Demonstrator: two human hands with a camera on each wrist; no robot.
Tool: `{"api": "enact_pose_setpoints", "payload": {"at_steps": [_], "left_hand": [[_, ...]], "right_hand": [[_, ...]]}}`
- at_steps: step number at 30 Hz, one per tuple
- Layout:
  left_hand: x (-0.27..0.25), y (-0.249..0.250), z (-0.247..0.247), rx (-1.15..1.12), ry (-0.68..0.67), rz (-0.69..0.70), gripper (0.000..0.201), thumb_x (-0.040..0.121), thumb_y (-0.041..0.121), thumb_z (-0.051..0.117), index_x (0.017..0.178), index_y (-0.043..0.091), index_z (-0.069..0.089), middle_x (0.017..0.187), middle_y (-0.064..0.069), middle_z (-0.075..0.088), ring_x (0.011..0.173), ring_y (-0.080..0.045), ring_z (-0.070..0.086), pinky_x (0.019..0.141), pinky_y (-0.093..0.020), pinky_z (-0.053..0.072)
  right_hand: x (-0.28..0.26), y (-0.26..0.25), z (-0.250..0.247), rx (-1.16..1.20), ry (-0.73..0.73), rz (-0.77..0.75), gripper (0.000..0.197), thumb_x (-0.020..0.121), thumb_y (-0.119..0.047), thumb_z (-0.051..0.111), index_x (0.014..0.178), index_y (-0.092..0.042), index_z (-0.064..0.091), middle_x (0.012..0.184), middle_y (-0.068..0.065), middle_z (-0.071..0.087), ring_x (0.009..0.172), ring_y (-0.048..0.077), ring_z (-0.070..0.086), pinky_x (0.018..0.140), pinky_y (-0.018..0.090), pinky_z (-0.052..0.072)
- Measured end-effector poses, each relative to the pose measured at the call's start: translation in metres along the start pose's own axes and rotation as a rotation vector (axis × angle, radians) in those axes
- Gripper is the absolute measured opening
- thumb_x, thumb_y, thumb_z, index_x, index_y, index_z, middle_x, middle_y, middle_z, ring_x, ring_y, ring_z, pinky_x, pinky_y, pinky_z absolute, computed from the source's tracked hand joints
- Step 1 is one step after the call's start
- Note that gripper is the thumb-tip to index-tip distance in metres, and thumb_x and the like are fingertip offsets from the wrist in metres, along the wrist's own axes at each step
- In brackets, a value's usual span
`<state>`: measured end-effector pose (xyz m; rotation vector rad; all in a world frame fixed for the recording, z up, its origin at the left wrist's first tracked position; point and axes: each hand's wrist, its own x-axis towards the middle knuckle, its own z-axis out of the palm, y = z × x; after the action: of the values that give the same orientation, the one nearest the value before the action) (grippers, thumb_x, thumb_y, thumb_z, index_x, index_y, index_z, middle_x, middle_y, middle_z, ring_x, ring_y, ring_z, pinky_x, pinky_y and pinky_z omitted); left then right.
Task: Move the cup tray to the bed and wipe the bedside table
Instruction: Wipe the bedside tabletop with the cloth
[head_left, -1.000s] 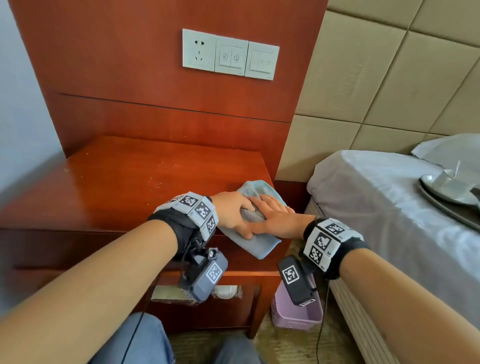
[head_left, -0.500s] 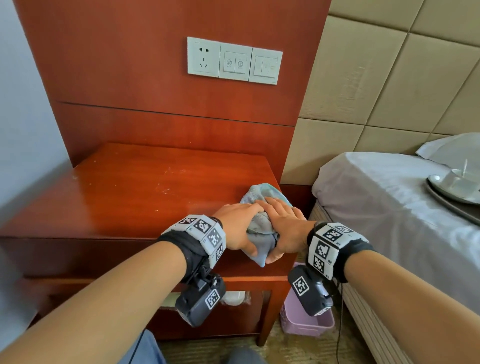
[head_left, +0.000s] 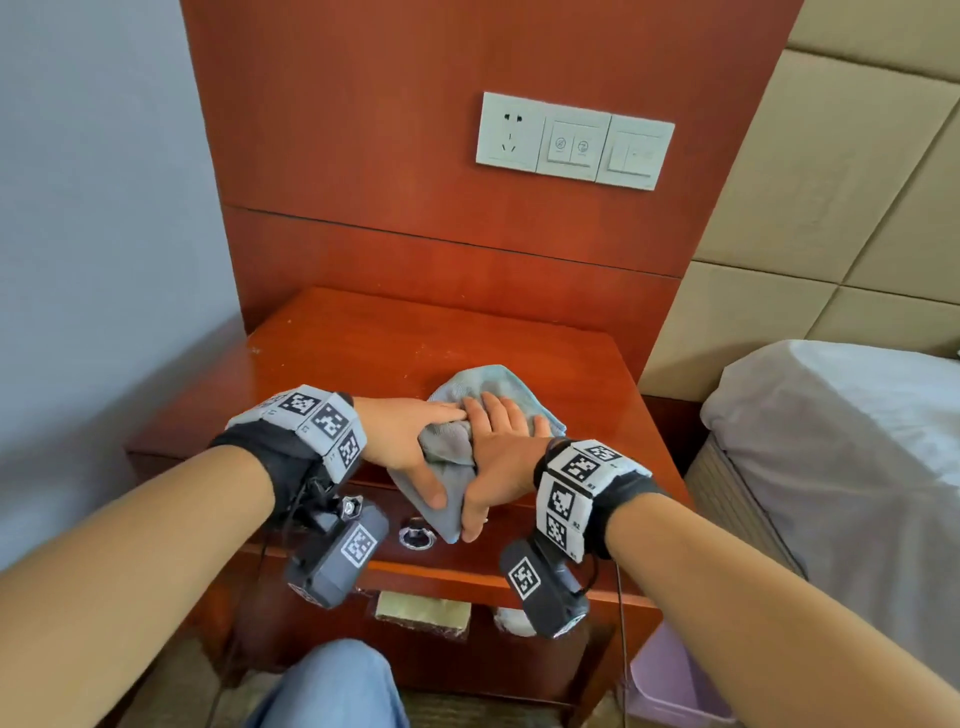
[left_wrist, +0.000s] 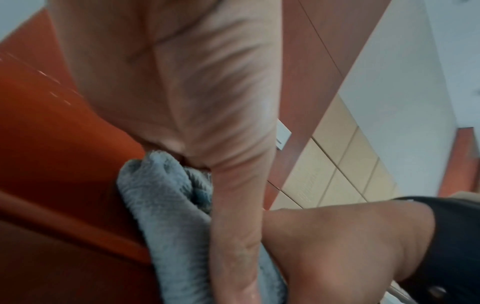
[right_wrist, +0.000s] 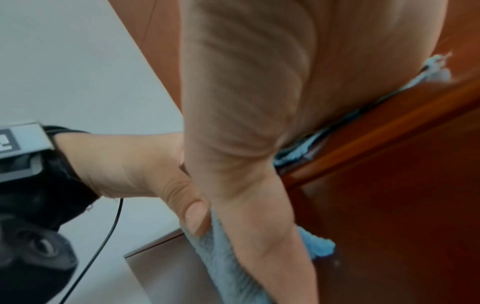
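A blue-grey cloth (head_left: 485, 382) lies on the red-brown bedside table (head_left: 337, 364) and hangs over its front edge. My left hand (head_left: 410, 447) lies on it with straight fingers, its thumb pinching the hanging part. My right hand (head_left: 501, 462) overlaps beside it, fingers flat on top and thumb down the front of the cloth. In the left wrist view the cloth (left_wrist: 161, 195) bunches in the crook of my left hand (left_wrist: 182, 82). The right wrist view shows my right hand (right_wrist: 246, 102) over the cloth (right_wrist: 226, 257). The cup tray is out of view.
The bed (head_left: 841, 441) stands close on the right, under a padded headboard (head_left: 831, 182). A socket panel (head_left: 574, 140) sits on the wood wall. A drawer knob (head_left: 415, 538) shows below my hands, a gold packet (head_left: 423, 610) on the lower shelf, a lilac bin (head_left: 675, 686) on the floor.
Both hands have slid the cloth left along the front edge, away from the table's right corner. My view has turned left, so the tray on the bed has dropped out of sight.
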<state>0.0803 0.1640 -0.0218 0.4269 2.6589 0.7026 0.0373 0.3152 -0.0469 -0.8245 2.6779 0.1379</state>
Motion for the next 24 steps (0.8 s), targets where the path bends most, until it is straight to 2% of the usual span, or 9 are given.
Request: {"api": "enact_pose_setpoints", "payload": {"at_steps": [2, 3, 7, 10, 13, 15, 19, 21, 24], "left_hand": [[-0.016, -0.022, -0.009, 0.018, 0.011, -0.091, 0.106, 0.068, 0.03, 0.085, 0.152, 0.026, 0.021, 0.157, 0.013, 0.025, 0.142, -0.008, 0.029, 0.119, -0.027, 0.026], [-0.025, -0.033, -0.012, 0.022, 0.016, -0.146, 0.11, 0.067, 0.032, 0.085, 0.153, 0.025, 0.017, 0.158, 0.013, 0.023, 0.143, -0.008, 0.027, 0.12, -0.028, 0.024], [-0.063, -0.07, -0.018, -0.018, 0.069, -0.284, 0.118, 0.066, 0.029, 0.087, 0.155, 0.023, 0.01, 0.159, 0.013, 0.02, 0.143, -0.004, 0.024, 0.118, -0.019, 0.021], [-0.078, -0.084, -0.014, -0.012, 0.141, -0.331, 0.117, 0.064, 0.027, 0.087, 0.154, 0.025, 0.012, 0.154, 0.017, 0.024, 0.141, -0.002, 0.024, 0.118, -0.02, 0.021], [-0.077, -0.085, -0.009, 0.021, 0.193, -0.309, 0.114, 0.064, 0.026, 0.088, 0.153, 0.025, 0.017, 0.144, 0.024, 0.024, 0.139, -0.001, 0.024, 0.118, -0.021, 0.021], [-0.075, -0.083, -0.008, 0.054, 0.178, -0.32, 0.116, 0.064, 0.031, 0.087, 0.154, 0.025, 0.013, 0.145, 0.025, 0.019, 0.141, -0.001, 0.018, 0.119, -0.023, 0.018], [-0.062, -0.078, -0.005, 0.102, 0.114, -0.308, 0.124, 0.053, 0.058, 0.079, 0.154, 0.029, 0.014, 0.16, 0.017, 0.011, 0.148, -0.007, 0.017, 0.121, -0.036, 0.021], [-0.048, -0.06, -0.004, 0.144, 0.079, -0.285, 0.115, 0.062, 0.052, 0.08, 0.154, 0.027, 0.015, 0.16, 0.016, 0.013, 0.147, -0.01, 0.02, 0.12, -0.033, 0.022], [-0.018, -0.025, -0.001, 0.156, 0.042, -0.185, 0.099, 0.073, 0.045, 0.077, 0.152, 0.027, 0.02, 0.157, 0.015, 0.022, 0.144, -0.011, 0.026, 0.117, -0.029, 0.025]], "right_hand": [[0.012, -0.025, -0.005, -0.012, -0.005, -0.041, 0.148, 0.051, -0.051, 0.084, 0.15, -0.021, -0.022, 0.159, 0.003, -0.026, 0.146, 0.022, -0.026, 0.116, 0.054, -0.01], [0.018, -0.038, -0.007, -0.015, 0.003, -0.066, 0.149, 0.05, -0.053, 0.084, 0.15, -0.021, -0.022, 0.159, 0.003, -0.025, 0.146, 0.022, -0.026, 0.116, 0.054, -0.01], [0.036, -0.089, -0.012, -0.004, 0.025, -0.158, 0.15, 0.048, -0.057, 0.083, 0.151, -0.022, -0.02, 0.16, 0.003, -0.022, 0.146, 0.022, -0.025, 0.117, 0.055, -0.01], [0.041, -0.108, -0.021, -0.036, -0.024, -0.199, 0.152, 0.049, -0.059, 0.083, 0.15, -0.021, -0.023, 0.159, 0.003, -0.026, 0.146, 0.023, -0.026, 0.117, 0.055, -0.01], [0.043, -0.1, -0.034, -0.011, -0.146, -0.236, 0.148, 0.052, -0.063, 0.08, 0.15, -0.022, -0.023, 0.158, 0.003, -0.028, 0.145, 0.022, -0.028, 0.117, 0.051, -0.009], [0.038, -0.092, -0.039, 0.11, -0.241, -0.26, 0.143, 0.053, -0.068, 0.075, 0.152, -0.022, -0.017, 0.159, 0.003, -0.025, 0.145, 0.021, -0.026, 0.117, 0.047, -0.009], [0.017, -0.072, -0.046, 0.426, -0.295, -0.274, 0.094, 0.086, -0.053, 0.058, 0.153, -0.03, -0.004, 0.16, -0.002, -0.019, 0.146, 0.017, -0.024, 0.119, 0.046, -0.01], [0.015, -0.054, -0.045, 0.442, -0.284, -0.245, 0.081, 0.093, -0.053, 0.048, 0.154, -0.03, -0.002, 0.161, -0.002, -0.017, 0.147, 0.017, -0.021, 0.121, 0.047, -0.004], [0.015, -0.016, -0.034, 0.369, -0.249, -0.134, 0.08, 0.093, -0.063, 0.037, 0.154, -0.029, -0.003, 0.162, -0.002, -0.014, 0.148, 0.015, -0.016, 0.121, 0.046, -0.003]]}}
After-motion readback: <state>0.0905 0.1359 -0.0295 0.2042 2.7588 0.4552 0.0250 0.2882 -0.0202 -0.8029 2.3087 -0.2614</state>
